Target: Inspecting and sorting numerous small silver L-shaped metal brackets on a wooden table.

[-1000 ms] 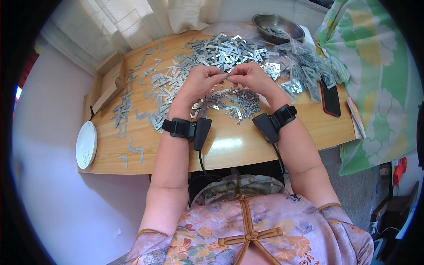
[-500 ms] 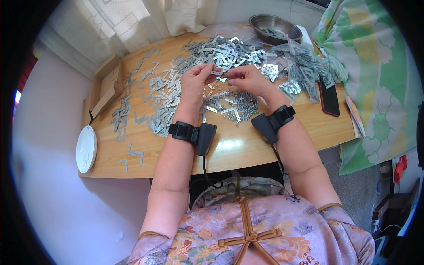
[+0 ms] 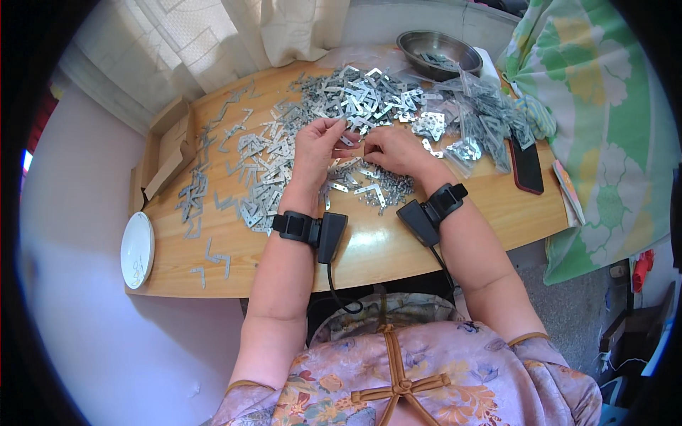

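My left hand [image 3: 318, 151] is closed round a flat metal corner bracket [image 3: 346, 140], pinched between thumb and fingers. Just to its right, my right hand [image 3: 396, 150] has its fingers curled together; whatever they hold is too small or hidden to make out. Beneath both hands lies a spread of small screws [image 3: 389, 186], with a few loose L-shaped brackets [image 3: 369, 190] on top. A large heap of silvery brackets [image 3: 366, 92] rises beyond my hands, and another pile of brackets [image 3: 266, 167] lies left of my left wrist.
At the back right stand a metal bowl [image 3: 442, 53] and several clear bags of hardware [image 3: 490, 106]. A phone [image 3: 527, 167] lies near the right edge. On the left are an open cardboard box [image 3: 170, 145], scattered brackets [image 3: 193, 195] and a white plate [image 3: 137, 248].
The view has shifted slightly. My right hand has turned, its fingers now curled downward just beside the bracket that my left hand still holds.
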{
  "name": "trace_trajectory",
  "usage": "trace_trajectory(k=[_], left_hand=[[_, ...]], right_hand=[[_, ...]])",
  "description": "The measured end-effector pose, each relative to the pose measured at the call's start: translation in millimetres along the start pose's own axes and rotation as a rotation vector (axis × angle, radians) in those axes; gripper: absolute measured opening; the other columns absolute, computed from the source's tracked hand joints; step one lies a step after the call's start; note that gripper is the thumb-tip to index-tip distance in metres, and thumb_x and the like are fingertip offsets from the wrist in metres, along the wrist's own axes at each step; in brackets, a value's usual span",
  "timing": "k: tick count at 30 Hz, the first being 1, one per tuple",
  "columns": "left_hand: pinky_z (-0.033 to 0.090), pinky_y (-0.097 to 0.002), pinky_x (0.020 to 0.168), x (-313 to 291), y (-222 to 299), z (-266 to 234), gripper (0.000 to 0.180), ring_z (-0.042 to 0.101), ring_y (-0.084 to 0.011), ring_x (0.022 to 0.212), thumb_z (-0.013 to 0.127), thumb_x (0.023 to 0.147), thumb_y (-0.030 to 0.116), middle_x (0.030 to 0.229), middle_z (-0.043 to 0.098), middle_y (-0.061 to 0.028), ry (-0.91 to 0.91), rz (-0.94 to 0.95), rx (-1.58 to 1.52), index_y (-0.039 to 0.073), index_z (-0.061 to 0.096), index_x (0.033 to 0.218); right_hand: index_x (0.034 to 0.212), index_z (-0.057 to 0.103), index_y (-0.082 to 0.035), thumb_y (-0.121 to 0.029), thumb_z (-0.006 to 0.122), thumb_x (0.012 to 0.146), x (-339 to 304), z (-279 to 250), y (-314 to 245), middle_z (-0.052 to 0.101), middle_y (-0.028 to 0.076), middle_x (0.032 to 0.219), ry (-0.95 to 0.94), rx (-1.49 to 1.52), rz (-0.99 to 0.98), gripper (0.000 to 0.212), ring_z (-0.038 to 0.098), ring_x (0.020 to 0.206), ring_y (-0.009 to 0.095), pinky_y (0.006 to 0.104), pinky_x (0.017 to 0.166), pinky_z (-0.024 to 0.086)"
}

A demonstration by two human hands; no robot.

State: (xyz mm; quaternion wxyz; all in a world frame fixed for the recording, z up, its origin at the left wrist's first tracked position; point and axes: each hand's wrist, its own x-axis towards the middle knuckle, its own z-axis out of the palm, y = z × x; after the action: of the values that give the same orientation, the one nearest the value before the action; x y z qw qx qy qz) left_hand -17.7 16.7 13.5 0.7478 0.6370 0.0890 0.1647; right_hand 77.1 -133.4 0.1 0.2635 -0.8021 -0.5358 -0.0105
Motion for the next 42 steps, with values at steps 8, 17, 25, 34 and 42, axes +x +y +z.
trace_trajectory(k=[8,17,25,34,42], left_hand=[[0.045,-0.0184,0.051,2,-3,-5,0.019,0.057,-0.0085,0.061,0.053,0.087,0.021,0.072,0.062,-0.0059,-0.01,0.045,0.069,0.002,0.055,0.092],[0.039,-0.0177,0.051,0,2,2,0.021,0.049,-0.0045,0.056,0.054,0.087,0.021,0.068,0.061,-0.0042,-0.038,0.002,0.072,0.001,0.057,0.088],[0.031,-0.0166,0.048,-1,-3,-1,0.017,0.045,-0.0026,0.054,0.057,0.085,0.022,0.068,0.062,-0.0034,0.002,0.003,0.051,0.007,0.058,0.077],[0.032,-0.0167,0.049,-4,0,6,0.022,0.045,-0.0027,0.058,0.061,0.082,0.021,0.08,0.065,-0.0015,0.07,0.004,-0.072,0.003,0.065,0.093],[0.031,-0.014,0.046,-2,-2,0,0.023,0.046,-0.003,0.056,0.062,0.081,0.019,0.085,0.065,-0.0025,0.08,-0.028,-0.149,0.005,0.063,0.099]], right_hand=[[0.078,0.062,-0.004,-0.013,0.065,0.07,1,-14,4,0.063,0.01,0.074,-0.104,0.301,0.064,0.013,0.059,0.066,0.021,0.0314,0.06,0.045],[0.081,0.059,0.001,-0.013,0.06,0.08,7,-14,0,0.058,0.002,0.066,0.191,0.896,0.217,0.014,0.051,0.054,0.007,0.0225,0.05,0.043],[0.087,0.06,0.001,-0.011,0.059,0.082,8,-6,-7,0.058,0.003,0.073,0.232,0.975,0.217,0.013,0.053,0.06,0.007,0.0201,0.055,0.043],[0.084,0.063,-0.001,-0.008,0.062,0.078,7,-1,-8,0.059,0.002,0.076,0.29,0.717,0.215,0.009,0.052,0.064,0.006,0.0197,0.057,0.043],[0.082,0.063,0.0,-0.005,0.064,0.074,11,9,-7,0.061,0.006,0.076,0.512,0.653,0.085,0.01,0.055,0.063,0.01,0.0224,0.057,0.045]])
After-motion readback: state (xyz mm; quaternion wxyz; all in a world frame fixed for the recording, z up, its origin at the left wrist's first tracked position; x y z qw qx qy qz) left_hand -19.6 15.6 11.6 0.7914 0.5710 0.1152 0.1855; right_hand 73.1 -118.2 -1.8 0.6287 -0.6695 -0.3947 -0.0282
